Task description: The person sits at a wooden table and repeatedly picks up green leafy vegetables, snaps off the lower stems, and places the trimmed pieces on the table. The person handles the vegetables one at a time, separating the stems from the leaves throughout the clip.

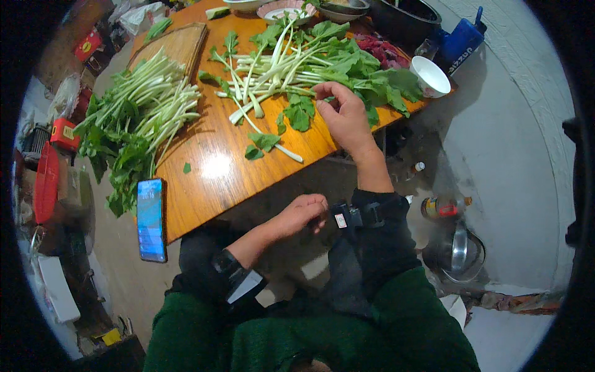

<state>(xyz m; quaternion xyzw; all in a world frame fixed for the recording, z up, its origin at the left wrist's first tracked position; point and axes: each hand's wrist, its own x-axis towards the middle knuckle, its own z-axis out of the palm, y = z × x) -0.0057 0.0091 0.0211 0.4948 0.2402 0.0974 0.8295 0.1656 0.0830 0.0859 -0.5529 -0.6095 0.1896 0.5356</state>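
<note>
Leafy greens with long pale stalks (279, 71) lie in a loose pile across the wooden table (211, 192). My right hand (348, 121) is over the pile's near edge, beside the leaves; its fingers are bent, with a gap between thumb and index finger and nothing visible between them. Below the table's near edge, in front of my body, my left hand (302, 214) is loosely curled closed; whatever its fingers might hold is hidden. One loose stalk (282, 146) with small leaves points toward me. A second bunch of greens (145, 115) lies at the left, its leaves hanging over the edge.
A lit phone (151, 220) rests at the table's left corner. Behind the left bunch is a woven board (180, 46). A white bowl (430, 77), a blue container (460, 46) and a dark basin (406, 25) stand at the right. A metal pot (462, 254) sits on the floor.
</note>
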